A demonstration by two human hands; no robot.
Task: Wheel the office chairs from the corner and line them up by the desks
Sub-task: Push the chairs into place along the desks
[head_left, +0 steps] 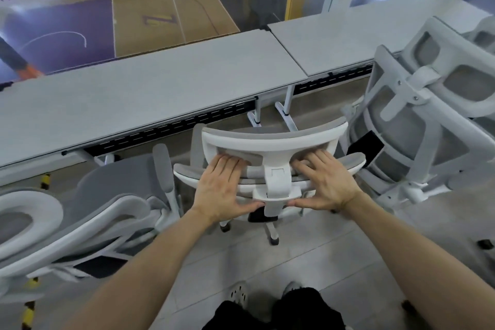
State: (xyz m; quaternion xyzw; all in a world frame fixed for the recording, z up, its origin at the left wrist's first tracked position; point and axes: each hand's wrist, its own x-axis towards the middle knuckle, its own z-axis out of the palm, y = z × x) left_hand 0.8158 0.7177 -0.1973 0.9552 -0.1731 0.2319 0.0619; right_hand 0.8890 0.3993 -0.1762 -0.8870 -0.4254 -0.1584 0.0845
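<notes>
A white-framed office chair with grey mesh [273, 139] stands right in front of me, facing the long grey desk [160, 94]. My left hand [222, 187] lies on the left side of its backrest top, fingers over the frame and thumb under the bracket. My right hand [324, 182] holds the right side the same way. A second chair [88, 211] stands to the left by the desk. A third chair [417, 120] stands to the right, near a second desk [348, 37].
Desk legs [284, 112] stand just beyond the middle chair. Yellow-black hazard tape [44, 181] marks the floor at the left. A glass wall behind the desks overlooks a basketball court. Grey tiled floor [308, 257] and my shoes [238, 293] lie below.
</notes>
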